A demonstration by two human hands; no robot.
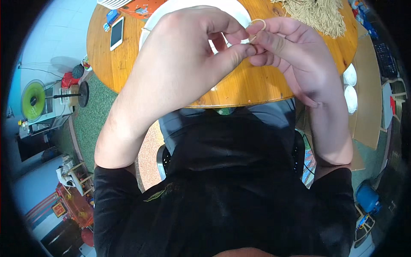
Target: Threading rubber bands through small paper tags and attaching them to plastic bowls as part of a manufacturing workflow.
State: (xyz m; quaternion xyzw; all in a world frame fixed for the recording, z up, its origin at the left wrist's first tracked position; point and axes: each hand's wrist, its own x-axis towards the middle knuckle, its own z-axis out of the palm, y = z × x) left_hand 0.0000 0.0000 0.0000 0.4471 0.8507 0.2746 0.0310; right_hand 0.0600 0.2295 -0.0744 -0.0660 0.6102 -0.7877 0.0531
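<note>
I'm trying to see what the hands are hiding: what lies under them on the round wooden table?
Under the left hand and right hand, which pinch a rubber band, a white plate rests on the round wooden table. Whether anything lies in the plate cannot be seen.

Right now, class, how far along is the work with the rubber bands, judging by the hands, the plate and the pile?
Done: nothing finished can be seen; the white plate shows no bands on its visible part. In hand: the left hand and right hand pinch one small tan band over the round table. Left: a large pile of tan strands or bands lies at the far edge.
</note>
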